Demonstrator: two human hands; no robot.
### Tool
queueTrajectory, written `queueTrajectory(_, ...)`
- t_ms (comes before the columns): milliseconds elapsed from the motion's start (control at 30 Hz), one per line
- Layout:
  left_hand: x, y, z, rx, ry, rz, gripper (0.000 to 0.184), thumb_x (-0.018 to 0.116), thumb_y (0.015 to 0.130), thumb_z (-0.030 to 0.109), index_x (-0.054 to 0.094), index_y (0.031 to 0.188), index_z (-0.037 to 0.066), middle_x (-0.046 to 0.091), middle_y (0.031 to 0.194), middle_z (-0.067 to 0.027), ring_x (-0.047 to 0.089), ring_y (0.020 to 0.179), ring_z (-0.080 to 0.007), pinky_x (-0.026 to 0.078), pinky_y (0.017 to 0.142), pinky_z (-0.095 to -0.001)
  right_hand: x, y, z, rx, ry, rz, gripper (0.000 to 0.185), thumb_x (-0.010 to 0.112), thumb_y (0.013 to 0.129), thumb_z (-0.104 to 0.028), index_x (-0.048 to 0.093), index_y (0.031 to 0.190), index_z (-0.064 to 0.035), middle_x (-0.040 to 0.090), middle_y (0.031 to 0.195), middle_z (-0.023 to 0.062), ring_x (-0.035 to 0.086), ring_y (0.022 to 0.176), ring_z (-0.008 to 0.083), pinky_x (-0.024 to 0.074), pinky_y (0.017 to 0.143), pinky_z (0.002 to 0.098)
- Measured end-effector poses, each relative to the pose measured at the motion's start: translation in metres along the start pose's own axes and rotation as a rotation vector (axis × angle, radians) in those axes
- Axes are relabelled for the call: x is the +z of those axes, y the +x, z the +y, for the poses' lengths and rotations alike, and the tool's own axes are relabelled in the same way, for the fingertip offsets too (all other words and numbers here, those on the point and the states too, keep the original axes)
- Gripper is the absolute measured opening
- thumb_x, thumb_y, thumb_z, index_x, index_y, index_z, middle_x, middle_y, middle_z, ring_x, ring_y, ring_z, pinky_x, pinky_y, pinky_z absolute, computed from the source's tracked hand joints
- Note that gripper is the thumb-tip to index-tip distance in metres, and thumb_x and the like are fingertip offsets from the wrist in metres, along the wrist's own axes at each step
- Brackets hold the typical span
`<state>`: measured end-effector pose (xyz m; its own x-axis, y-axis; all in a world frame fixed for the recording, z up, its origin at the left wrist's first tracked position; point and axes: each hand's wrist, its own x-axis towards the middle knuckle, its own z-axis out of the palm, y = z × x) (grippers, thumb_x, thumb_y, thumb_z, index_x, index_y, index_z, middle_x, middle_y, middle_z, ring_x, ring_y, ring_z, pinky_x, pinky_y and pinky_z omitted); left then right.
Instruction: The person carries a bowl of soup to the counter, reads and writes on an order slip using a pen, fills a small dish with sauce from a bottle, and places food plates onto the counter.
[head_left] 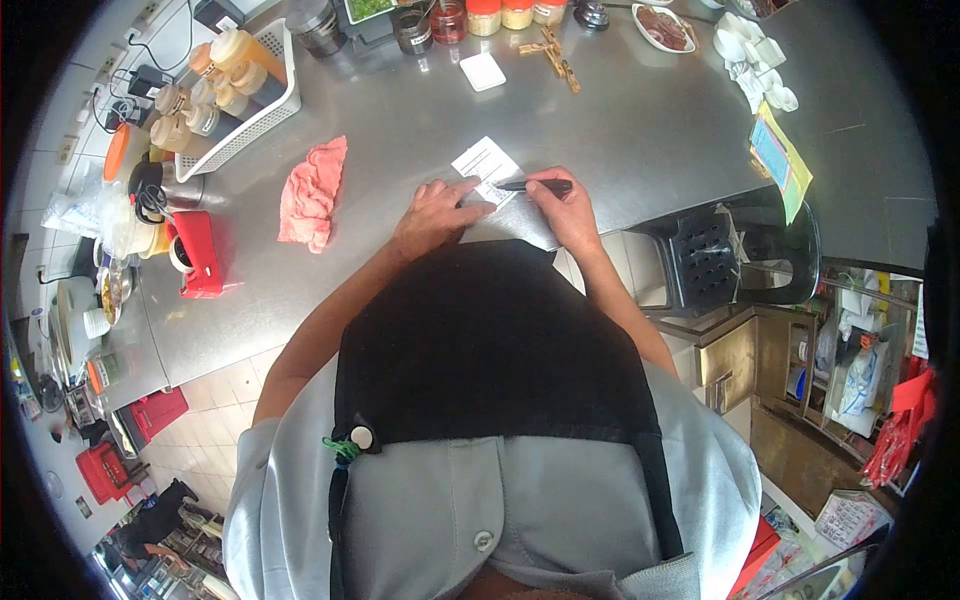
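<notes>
A small white printed paper (pixel 486 163) lies on the steel counter, directly in front of my body. My right hand (pixel 566 208) is closed on a black pen (pixel 535 186), its tip at the lower right part of the paper. My left hand (pixel 438 215) rests on the counter at the paper's left and lower edge, fingers apart, with the fingertips touching the paper. To the left of my left hand lies a crumpled pink cloth (pixel 313 194). A small white square dish (pixel 483 71) sits beyond the paper.
A white basket (pixel 240 128) of sauce bottles and a red tape dispenser (pixel 202 254) stand at the left. Jars (pixel 484 17), wooden clips (pixel 549 58) and a plate of meat (pixel 663 28) line the back. A black stool (pixel 705 258) is right of the counter edge.
</notes>
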<state>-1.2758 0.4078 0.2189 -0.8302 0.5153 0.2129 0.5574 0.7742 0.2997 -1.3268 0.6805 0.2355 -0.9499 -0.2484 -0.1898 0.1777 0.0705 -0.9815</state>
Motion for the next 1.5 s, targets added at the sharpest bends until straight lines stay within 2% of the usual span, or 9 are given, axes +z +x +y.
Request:
queueTrajectory(200, -0.001, 0.0, 0.001, 0.005, -0.027, 0.03, 0.048, 0.072, 0.092, 0.015, 0.071, 0.132, 0.04, 0.057, 0.151, -0.0061, 0.06, 0.111, -0.029, 0.046, 0.095, -0.0462, 0.004, -0.001, 0.0, -0.038, -0.104, -0.099, 0.016, 0.075, 0.098, -0.016, 0.071, 0.108, -0.0038, 0.072, 0.096, 0.0021, 0.064, 0.092, 0.0114, 0.0508, 0.087, 0.0285)
queueTrajectory(767, -0.011, 0.003, 0.007, -0.006, -0.029, -0.016, 0.048, 0.069, 0.091, 0.012, 0.071, 0.133, 0.036, 0.057, 0.15, -0.0081, 0.059, 0.112, -0.0299, 0.045, 0.096, -0.0473, -0.008, 0.001, 0.019, -0.013, 0.091, 0.168, 0.016, 0.076, 0.098, -0.017, 0.071, 0.106, -0.0033, 0.072, 0.093, 0.0026, 0.065, 0.088, 0.0118, 0.0521, 0.083, 0.0279)
queueTrajectory(833, -0.012, 0.005, 0.005, 0.027, 0.006, -0.007, 0.048, 0.066, 0.091, 0.011, 0.072, 0.132, 0.036, 0.059, 0.148, -0.0079, 0.06, 0.108, -0.0287, 0.047, 0.091, -0.045, -0.011, 0.0, 0.016, -0.029, 0.134, 0.14, 0.015, 0.076, 0.098, -0.015, 0.071, 0.105, -0.004, 0.071, 0.094, 0.0016, 0.064, 0.088, 0.0111, 0.0519, 0.083, 0.0273)
queueTrajectory(1000, -0.016, 0.006, 0.012, 0.026, -0.003, 0.01, 0.049, 0.066, 0.09, 0.009, 0.073, 0.131, 0.036, 0.058, 0.148, -0.0078, 0.059, 0.109, -0.0287, 0.046, 0.092, -0.0457, -0.006, 0.002, 0.02, -0.094, 0.085, 0.137, 0.014, 0.074, 0.101, -0.018, 0.07, 0.107, -0.0055, 0.071, 0.089, 0.0004, 0.063, 0.081, 0.0087, 0.051, 0.076, 0.0256)
queueTrajectory(1133, -0.008, 0.004, 0.006, 0.04, 0.034, 0.033, 0.051, 0.067, 0.088, 0.009, 0.074, 0.13, 0.036, 0.059, 0.148, -0.0074, 0.059, 0.109, -0.028, 0.046, 0.092, -0.045, -0.008, 0.001, 0.018, -0.1, 0.029, 0.12, 0.015, 0.073, 0.101, -0.018, 0.069, 0.108, -0.0055, 0.071, 0.091, 0.0007, 0.063, 0.084, 0.0096, 0.0515, 0.078, 0.0276)
queueTrajectory(1233, -0.012, 0.004, 0.009, 0.033, 0.008, 0.018, 0.049, 0.067, 0.088, 0.009, 0.073, 0.13, 0.033, 0.059, 0.148, -0.0086, 0.06, 0.114, -0.0292, 0.046, 0.094, -0.0454, -0.008, 0.001, 0.019, -0.069, 0.042, 0.127, 0.016, 0.074, 0.1, -0.019, 0.071, 0.107, -0.0051, 0.071, 0.092, 0.0018, 0.063, 0.085, 0.0106, 0.0515, 0.078, 0.0285)
queueTrajectory(1367, 0.014, 0.0, -0.01, 0.088, -0.121, 0.01, 0.041, 0.065, 0.095, 0.016, 0.069, 0.135, 0.027, 0.057, 0.151, -0.0148, 0.059, 0.127, -0.035, 0.043, 0.103, -0.0522, -0.012, 0.002, 0.026, -0.123, -0.026, 0.157, 0.021, 0.072, 0.098, -0.021, 0.073, 0.106, -0.0021, 0.069, 0.093, 0.0033, 0.06, 0.084, 0.012, 0.0493, 0.076, 0.0292)
queueTrajectory(1433, 0.013, 0.001, -0.007, 0.071, -0.103, -0.019, 0.042, 0.062, 0.097, 0.02, 0.066, 0.139, 0.027, 0.058, 0.15, -0.0143, 0.055, 0.135, -0.0354, 0.041, 0.112, -0.0549, -0.016, 0.007, 0.028, -0.033, -0.028, 0.13, 0.021, 0.073, 0.098, -0.023, 0.073, 0.102, -0.0017, 0.066, 0.091, 0.0029, 0.058, 0.084, 0.0124, 0.0497, 0.076, 0.0312)
queueTrajectory(1500, 0.025, -0.001, -0.016, 0.114, -0.051, 0.071, 0.039, 0.063, 0.097, 0.021, 0.068, 0.135, 0.028, 0.06, 0.148, -0.0145, 0.054, 0.138, -0.0352, 0.04, 0.115, -0.0549, -0.014, 0.018, 0.027, 0.008, 0.156, 0.165, 0.015, 0.071, 0.1, -0.021, 0.069, 0.094, -0.0074, 0.061, 0.083, 0.0004, 0.053, 0.073, 0.0083, 0.043, 0.063, 0.0253)
